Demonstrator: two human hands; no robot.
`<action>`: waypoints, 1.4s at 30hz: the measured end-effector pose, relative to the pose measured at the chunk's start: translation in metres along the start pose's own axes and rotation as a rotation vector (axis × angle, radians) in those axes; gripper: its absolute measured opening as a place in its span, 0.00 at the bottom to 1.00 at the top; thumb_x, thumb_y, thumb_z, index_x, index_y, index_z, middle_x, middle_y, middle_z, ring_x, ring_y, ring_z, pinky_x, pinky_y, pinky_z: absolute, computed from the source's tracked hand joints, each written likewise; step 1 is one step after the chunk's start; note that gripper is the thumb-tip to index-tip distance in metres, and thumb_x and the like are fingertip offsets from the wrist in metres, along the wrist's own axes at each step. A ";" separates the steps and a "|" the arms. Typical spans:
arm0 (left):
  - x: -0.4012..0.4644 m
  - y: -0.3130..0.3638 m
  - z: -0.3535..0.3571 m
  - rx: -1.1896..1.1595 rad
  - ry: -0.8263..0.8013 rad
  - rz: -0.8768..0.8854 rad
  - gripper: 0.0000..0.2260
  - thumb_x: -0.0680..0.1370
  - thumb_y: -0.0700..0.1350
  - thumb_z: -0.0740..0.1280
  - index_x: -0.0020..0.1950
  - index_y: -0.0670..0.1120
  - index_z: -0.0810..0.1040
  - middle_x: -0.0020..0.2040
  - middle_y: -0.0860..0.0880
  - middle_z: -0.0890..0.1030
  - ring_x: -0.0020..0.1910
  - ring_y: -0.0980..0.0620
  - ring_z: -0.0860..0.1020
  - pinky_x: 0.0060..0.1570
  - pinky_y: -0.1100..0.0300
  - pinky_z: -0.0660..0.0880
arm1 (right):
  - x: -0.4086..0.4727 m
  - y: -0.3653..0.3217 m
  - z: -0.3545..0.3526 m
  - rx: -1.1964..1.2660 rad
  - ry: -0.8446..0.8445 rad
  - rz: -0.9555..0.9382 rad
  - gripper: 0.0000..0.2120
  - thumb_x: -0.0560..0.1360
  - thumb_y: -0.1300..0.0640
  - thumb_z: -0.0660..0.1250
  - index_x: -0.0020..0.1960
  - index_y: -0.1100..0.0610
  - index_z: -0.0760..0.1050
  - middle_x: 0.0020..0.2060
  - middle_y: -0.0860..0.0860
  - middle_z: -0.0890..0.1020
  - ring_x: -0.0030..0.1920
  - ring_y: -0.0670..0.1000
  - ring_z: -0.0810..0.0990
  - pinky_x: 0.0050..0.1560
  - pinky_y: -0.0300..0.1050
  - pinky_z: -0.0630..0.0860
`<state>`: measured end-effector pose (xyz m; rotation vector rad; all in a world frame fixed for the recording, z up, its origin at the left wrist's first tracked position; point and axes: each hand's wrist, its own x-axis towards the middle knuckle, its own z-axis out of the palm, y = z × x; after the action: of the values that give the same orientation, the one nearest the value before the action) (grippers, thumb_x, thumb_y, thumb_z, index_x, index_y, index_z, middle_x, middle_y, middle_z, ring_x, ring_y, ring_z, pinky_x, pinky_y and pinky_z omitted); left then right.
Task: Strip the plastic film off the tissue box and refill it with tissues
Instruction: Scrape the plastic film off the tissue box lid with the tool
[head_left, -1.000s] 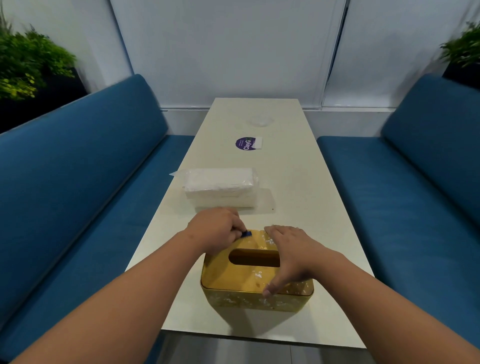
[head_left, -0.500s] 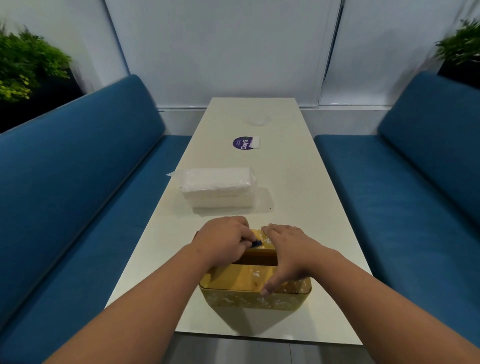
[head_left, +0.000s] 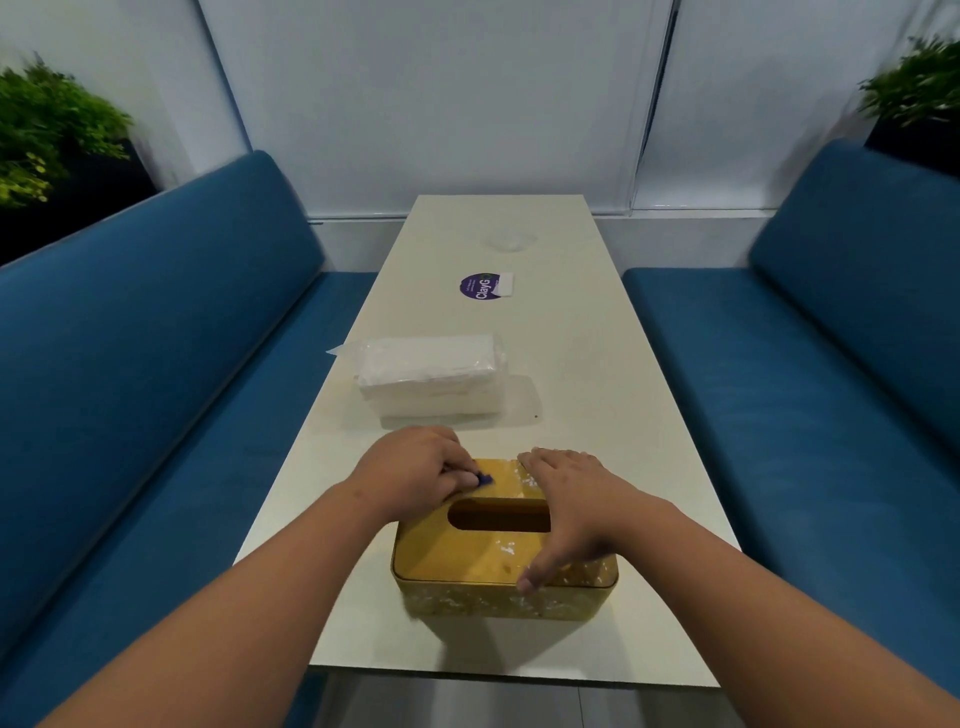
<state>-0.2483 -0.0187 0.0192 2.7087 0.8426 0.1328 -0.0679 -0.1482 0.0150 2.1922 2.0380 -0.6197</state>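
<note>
While both forearms reach in from the near edge of the tabletop (head_left: 597, 364), the yellow tissue box (head_left: 467, 561) sits close to that near edge, roughly centred between the long sides, with its oval slot facing up and showing dark inside. Whitish, crinkled patches of plastic film (head_left: 524, 480) cling to the lid and to the front wall of the box.

The left hand (head_left: 415, 475) lies on the far left corner of the lid, its fingers (head_left: 462, 478) curled in and pinched on a small blue tab (head_left: 485, 479) that pokes out at the fingertips. The right hand (head_left: 576, 506) is spread over the right part of the lid, fingers extended and loose rather than clenched, thumb pressed down at the near rim of the box; it steadies the box without gripping anything.

Just beyond the box, towards the left long edge, lies a pack of white tissues (head_left: 431, 376) in clear wrapping, lying flat and apart from the box. Farther along the middle of the tabletop sits a round purple sticker (head_left: 478, 287) with a small white label touching its right side. Blue upholstered benches (head_left: 156, 338) run along both long sides, and green plants (head_left: 47, 130) stand behind their backs at the far corners.
</note>
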 end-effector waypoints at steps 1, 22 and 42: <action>0.000 -0.003 0.001 -0.009 0.028 -0.032 0.12 0.76 0.59 0.65 0.56 0.58 0.81 0.50 0.60 0.79 0.50 0.56 0.76 0.46 0.60 0.74 | 0.000 0.000 0.000 0.001 -0.001 0.000 0.67 0.53 0.25 0.73 0.79 0.52 0.45 0.78 0.50 0.52 0.76 0.55 0.50 0.75 0.53 0.49; 0.009 -0.010 0.006 0.056 0.066 -0.051 0.14 0.76 0.62 0.61 0.55 0.60 0.82 0.44 0.61 0.75 0.45 0.58 0.74 0.39 0.62 0.72 | 0.000 0.000 0.001 0.014 0.024 -0.016 0.67 0.52 0.25 0.73 0.79 0.52 0.45 0.78 0.50 0.52 0.77 0.55 0.50 0.75 0.52 0.48; 0.045 0.012 0.007 0.114 -0.004 0.026 0.12 0.75 0.61 0.63 0.50 0.59 0.83 0.45 0.59 0.76 0.45 0.56 0.74 0.38 0.60 0.70 | -0.012 0.011 0.000 0.002 0.036 0.029 0.68 0.50 0.26 0.74 0.78 0.53 0.48 0.77 0.49 0.56 0.76 0.54 0.54 0.75 0.52 0.55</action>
<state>-0.2038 -0.0045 0.0165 2.8260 0.8376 0.0871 -0.0575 -0.1605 0.0164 2.2459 2.0189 -0.5841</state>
